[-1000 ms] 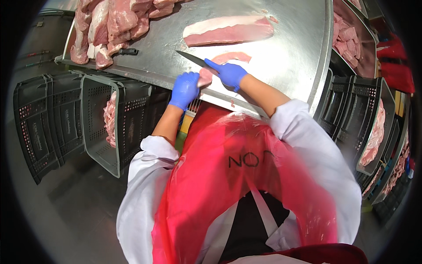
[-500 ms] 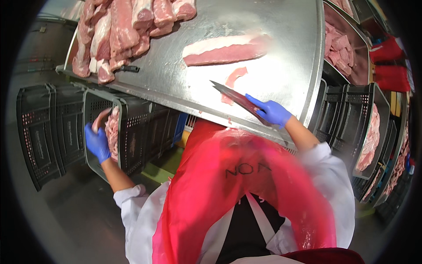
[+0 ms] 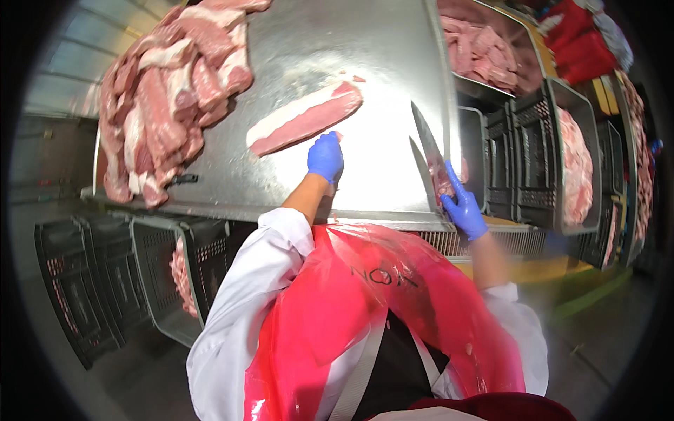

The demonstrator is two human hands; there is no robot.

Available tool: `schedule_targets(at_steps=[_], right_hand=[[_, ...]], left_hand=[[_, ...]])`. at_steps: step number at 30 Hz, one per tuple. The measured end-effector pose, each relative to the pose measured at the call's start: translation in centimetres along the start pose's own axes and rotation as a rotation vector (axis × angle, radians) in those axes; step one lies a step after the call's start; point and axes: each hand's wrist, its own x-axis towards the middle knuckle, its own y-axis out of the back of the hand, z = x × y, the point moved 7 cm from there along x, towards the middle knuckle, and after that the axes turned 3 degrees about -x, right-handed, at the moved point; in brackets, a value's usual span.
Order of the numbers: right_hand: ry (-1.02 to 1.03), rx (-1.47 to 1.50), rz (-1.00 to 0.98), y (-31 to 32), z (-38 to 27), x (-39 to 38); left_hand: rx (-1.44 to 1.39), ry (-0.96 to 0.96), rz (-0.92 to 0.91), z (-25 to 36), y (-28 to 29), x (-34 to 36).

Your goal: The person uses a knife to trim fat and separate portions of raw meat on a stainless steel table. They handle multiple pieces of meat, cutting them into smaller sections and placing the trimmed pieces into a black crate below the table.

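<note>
A long slab of pink meat with a white fat edge (image 3: 305, 119) lies on the steel table (image 3: 337, 42). My left hand (image 3: 325, 158), in a blue glove, rests on the table just below the slab's near side, fingertips close to it. My right hand (image 3: 463, 208), also gloved in blue, grips a knife (image 3: 426, 137) at the table's right edge, blade pointing away from me. A small pink meat piece (image 3: 444, 181) sits against the blade by my right fingers.
A heap of meat cuts (image 3: 161, 105) fills the table's far left. Grey crates with meat (image 3: 576, 161) stand to the right, another meat tray (image 3: 484, 49) behind them. Below the table's left a crate (image 3: 182, 274) holds meat, beside dark crates (image 3: 70, 295).
My left hand rose from the low crate on the left to the table beside the slab. My right hand carried the knife and the small piece to the table's right edge.
</note>
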Motion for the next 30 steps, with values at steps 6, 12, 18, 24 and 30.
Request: schedule_targets(at_steps=[6, 12, 18, 24, 30], right_hand=[[-0.219, 0.146, 0.161, 3.0, 3.7, -8.4], [-0.160, 0.247, 0.406, 2.9, 6.0, -10.1], [0.132, 0.137, 0.392, 2.5, 5.8, -5.7], [0.131, 0.089, 0.329, 0.0, 3.8, -4.2], [-0.060, -0.038, 0.273, -2.0, 0.0, -3.5]], left_hand=[[-0.296, -0.032, -0.086, 0.0, -0.7, 2.7], [-1.217, -0.291, -0.261, 16.6, 7.4, 3.3], [-1.390, -0.233, -0.557, 18.8, 6.6, 3.8], [-1.269, 0.500, 0.277, -22.8, 10.7, 2.7], [-0.001, 1.356, 0.867, -47.3, 18.5, -9.8]])
